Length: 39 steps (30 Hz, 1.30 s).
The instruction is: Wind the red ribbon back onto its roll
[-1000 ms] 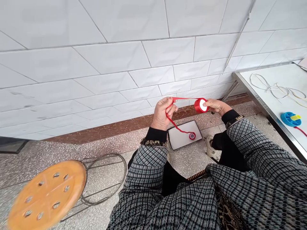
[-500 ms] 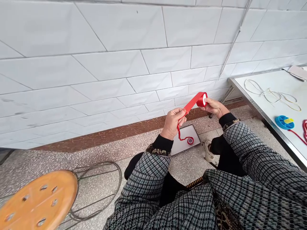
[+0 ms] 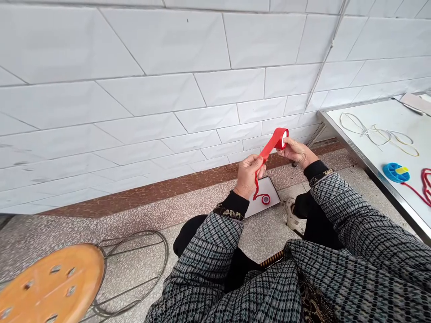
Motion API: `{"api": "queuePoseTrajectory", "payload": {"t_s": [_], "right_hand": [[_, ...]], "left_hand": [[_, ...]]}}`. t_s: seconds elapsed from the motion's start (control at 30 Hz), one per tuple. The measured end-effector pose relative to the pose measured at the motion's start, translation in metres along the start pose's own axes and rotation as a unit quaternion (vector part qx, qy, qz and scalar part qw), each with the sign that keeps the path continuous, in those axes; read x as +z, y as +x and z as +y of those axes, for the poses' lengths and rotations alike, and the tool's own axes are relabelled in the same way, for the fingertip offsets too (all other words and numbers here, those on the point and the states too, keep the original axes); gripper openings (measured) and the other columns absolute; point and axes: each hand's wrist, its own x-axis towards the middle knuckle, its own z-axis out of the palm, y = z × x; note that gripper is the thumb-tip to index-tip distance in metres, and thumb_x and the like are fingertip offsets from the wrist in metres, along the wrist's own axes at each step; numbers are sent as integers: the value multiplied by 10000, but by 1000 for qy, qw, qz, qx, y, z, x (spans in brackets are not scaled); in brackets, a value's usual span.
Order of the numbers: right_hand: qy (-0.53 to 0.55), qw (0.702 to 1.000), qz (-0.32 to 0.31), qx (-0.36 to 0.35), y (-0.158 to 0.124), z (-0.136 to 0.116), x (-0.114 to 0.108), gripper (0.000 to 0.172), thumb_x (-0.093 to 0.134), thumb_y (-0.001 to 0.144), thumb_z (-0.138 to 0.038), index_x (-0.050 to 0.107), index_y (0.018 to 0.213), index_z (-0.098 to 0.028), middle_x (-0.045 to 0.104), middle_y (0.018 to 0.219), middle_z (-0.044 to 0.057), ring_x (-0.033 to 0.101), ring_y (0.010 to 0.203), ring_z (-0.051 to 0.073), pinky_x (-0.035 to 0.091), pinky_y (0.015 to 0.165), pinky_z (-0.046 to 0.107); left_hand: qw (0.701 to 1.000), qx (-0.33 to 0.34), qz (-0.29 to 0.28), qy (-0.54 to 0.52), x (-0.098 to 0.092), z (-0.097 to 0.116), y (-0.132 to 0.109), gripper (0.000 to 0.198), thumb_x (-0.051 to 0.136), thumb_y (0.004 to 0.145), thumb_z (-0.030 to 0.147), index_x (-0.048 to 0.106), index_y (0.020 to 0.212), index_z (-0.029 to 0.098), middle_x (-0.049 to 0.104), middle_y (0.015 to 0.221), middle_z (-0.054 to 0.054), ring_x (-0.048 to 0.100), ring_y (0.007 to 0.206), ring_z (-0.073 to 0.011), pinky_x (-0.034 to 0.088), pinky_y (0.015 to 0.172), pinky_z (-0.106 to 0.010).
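Between my hands a strip of wide red ribbon [image 3: 269,147] runs from a roll with a white core. My right hand [image 3: 298,151] grips that ribbon roll [image 3: 280,137], thumb at the core. My left hand [image 3: 248,174] pinches the strip at its lower end, fingers closed. From below the left hand a narrow, crumpled red tail hangs down toward a small red roll [image 3: 266,199]. That small roll rests on a white, dark-edged board or shallow box [image 3: 266,184] on the floor, partly hidden behind my left hand.
To the right, a metal-edged table [image 3: 372,163] bears a coil of pale cord [image 3: 377,130], a blue reel [image 3: 395,172] with a yellow centre and red cord [image 3: 427,184]. An orange stool [image 3: 50,282] with a wire frame stands at lower left. A white tiled wall [image 3: 151,98] rises in front.
My left hand has shifted slightly right and up along the ribbon, closer to the roll. The strip between the hands looks shorter. The view has turned a little.
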Motion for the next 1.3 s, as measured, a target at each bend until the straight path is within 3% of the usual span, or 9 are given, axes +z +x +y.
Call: {"api": "queuePoseTrajectory", "payload": {"t_s": [0.17,0.43,0.57,0.73,1.07,1.3], "right_hand": [[-34,999,13,-16,0,4,1,315,748,746,-95,665,1029,-206,777,877,15,703,786,149,566,671,221],[-99,995,5,-12,2,15,9,339,701,644,-106,685,972,-192,755,816,0,687,714,131,580,702,213],[-70,997,15,-9,1,19,13,324,714,643,-114,651,947,-206,748,808,11,683,733,147,586,693,219],[-77,994,51,-60,6,18,12,372,706,628,-127,638,978,-232,743,844,-5,702,851,173,605,795,246],[-253,966,24,-54,7,19,3,245,714,583,-111,711,808,-208,736,745,-11,638,719,158,543,697,252],[-255,966,32,-40,10,16,-5,235,719,595,-96,694,800,-208,724,733,-6,630,706,162,536,689,261]], "left_hand": [[994,39,45,-94,-4,20,5,439,903,902,430,602,674,206,332,403,123,367,375,-58,530,678,-263],[984,55,101,-139,-17,47,12,390,806,1004,365,624,702,198,285,424,123,326,390,-50,517,668,-218],[985,69,99,-124,-17,46,9,399,838,972,368,617,682,204,298,418,122,344,388,-51,526,669,-223],[997,35,43,-60,-7,35,2,413,918,889,412,640,663,208,340,400,123,370,365,-55,547,677,-265],[989,79,99,-80,-18,50,14,389,835,975,349,642,666,214,328,412,115,361,381,-54,544,678,-247],[994,48,92,-45,-25,54,14,375,891,907,314,634,655,209,331,411,126,366,356,-52,544,655,-250]]}}
